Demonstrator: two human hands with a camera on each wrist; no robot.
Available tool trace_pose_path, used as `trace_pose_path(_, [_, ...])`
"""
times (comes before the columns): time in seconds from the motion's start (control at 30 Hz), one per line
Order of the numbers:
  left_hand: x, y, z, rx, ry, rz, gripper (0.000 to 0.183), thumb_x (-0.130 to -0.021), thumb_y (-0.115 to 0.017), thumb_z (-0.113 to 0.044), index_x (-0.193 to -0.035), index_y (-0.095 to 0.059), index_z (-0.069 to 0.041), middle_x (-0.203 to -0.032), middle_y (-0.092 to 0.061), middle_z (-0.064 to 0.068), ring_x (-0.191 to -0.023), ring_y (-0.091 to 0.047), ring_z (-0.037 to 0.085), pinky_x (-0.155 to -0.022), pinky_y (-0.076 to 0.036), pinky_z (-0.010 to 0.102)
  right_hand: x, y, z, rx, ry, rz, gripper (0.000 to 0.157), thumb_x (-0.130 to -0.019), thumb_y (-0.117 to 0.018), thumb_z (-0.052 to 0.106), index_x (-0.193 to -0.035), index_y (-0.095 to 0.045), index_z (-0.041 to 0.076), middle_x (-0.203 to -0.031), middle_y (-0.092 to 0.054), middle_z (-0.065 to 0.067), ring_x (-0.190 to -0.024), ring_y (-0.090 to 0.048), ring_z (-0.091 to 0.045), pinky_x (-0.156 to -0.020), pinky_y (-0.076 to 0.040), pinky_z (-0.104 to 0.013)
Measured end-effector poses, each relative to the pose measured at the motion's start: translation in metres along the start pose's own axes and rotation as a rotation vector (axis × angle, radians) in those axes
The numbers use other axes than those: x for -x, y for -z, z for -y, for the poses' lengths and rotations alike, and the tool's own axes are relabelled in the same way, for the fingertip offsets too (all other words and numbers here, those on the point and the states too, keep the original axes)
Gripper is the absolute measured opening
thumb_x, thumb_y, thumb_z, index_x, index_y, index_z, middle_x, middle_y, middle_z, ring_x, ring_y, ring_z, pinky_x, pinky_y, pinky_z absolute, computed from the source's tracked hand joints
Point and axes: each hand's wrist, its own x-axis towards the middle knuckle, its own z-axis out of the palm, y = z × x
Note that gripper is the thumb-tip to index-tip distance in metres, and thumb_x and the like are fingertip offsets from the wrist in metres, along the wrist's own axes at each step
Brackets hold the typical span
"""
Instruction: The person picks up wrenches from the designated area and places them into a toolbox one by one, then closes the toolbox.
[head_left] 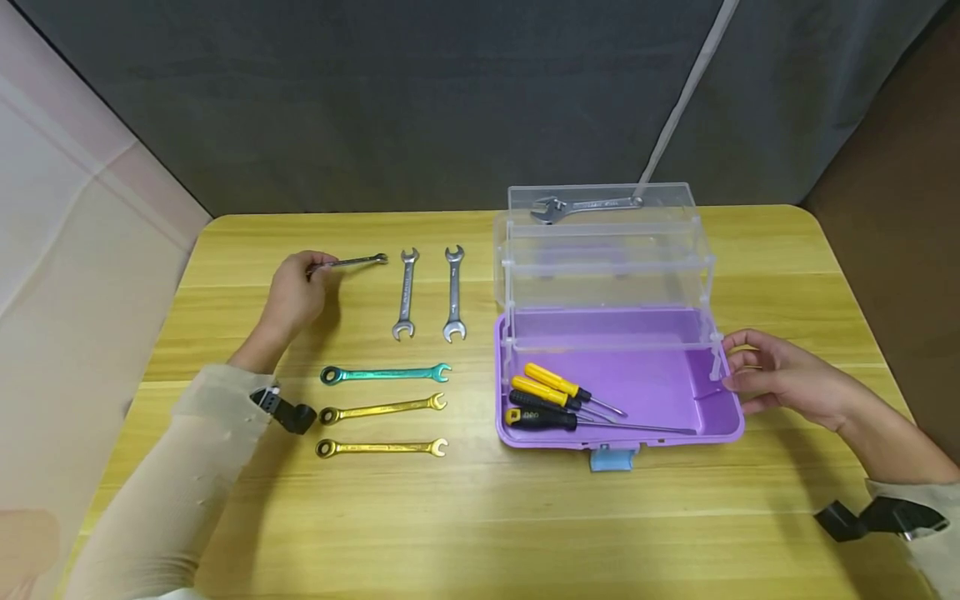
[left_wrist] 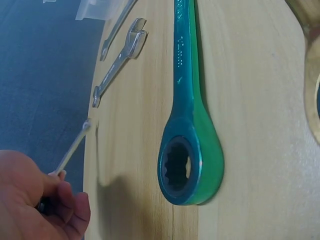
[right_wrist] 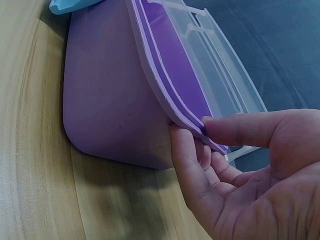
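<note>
My left hand (head_left: 295,292) grips one end of a slim silver wrench (head_left: 352,262), raised above the table at the back left. Two silver open-end wrenches, one nearer (head_left: 406,296) and one farther right (head_left: 454,293), lie to its right. In front lie a green ratchet wrench (head_left: 386,373) and two gold ones (head_left: 382,408). On the right, my right hand (head_left: 783,379) pinches the rim of a purple toolbox (right_wrist: 115,85), thumb inside and fingers outside. Several screwdrivers (head_left: 551,400) with yellow or black handles lie in the box.
Clear plastic trays (head_left: 607,287) stand raised over the rear of the toolbox, with an adjustable wrench (head_left: 588,207) in the top one. A blue latch (head_left: 611,459) hangs at the box's front. A dark grey curtain (head_left: 360,108) stands behind the wooden table (head_left: 480,533).
</note>
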Motion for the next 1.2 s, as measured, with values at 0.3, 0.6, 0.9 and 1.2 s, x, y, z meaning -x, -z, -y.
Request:
trace_pose_path(0.3, [0.003,0.0,-0.003,0.066,-0.046,-0.068,0.034,-0.111,-0.04,-0.015,-0.127,-0.061,0.008,-0.116,-0.052,0.02,-0.088,-0.048,0.02,-0.065,-0.04,0.017,0.0,0.001,-0.002,-0.031,0.018,0.028,0.033,-0.101,-0.047,-0.01,-0.122,-0.046,0.014,-0.102,-0.064,-0.003,-0.09,-0.07,-0.02,-0.074,-0.061,-0.04])
trace_pose_path(0.6, [0.005,-0.002,-0.018,0.196,-0.108,-0.085,0.032,-0.109,-0.044,-0.012,-0.128,-0.061,0.009,-0.116,-0.055,0.021,-0.085,-0.052,0.013,-0.066,-0.047,0.013,0.0,0.001,-0.003,-0.022,0.024,0.03,0.033,-0.101,-0.047,-0.01,-0.122,-0.046,0.015,-0.103,-0.064,-0.003,-0.09,-0.07,-0.02,-0.074,-0.061,-0.039])
trace_pose_path(0.9, [0.007,-0.002,-0.04,0.243,-0.121,-0.11,0.032,-0.11,-0.044,-0.014,-0.129,-0.06,0.006,-0.105,-0.054,0.005,-0.087,-0.052,0.013,-0.066,-0.048,0.016,0.0,0.0,-0.001,-0.005,0.011,0.015,0.032,-0.101,-0.047,-0.009,-0.123,-0.045,0.013,-0.103,-0.064,-0.003,-0.09,-0.07,-0.02,-0.075,-0.061,-0.039])
trace_pose_path(1.2, [0.007,-0.003,-0.066,0.251,-0.178,-0.135,0.031,-0.109,-0.047,-0.014,-0.127,-0.064,0.003,-0.102,-0.057,0.005,-0.084,-0.054,0.012,-0.065,-0.047,0.015,0.0,0.0,-0.001,-0.003,0.004,0.01,0.031,-0.101,-0.048,-0.009,-0.123,-0.045,0.013,-0.103,-0.064,-0.004,-0.091,-0.07,-0.021,-0.075,-0.061,-0.04])
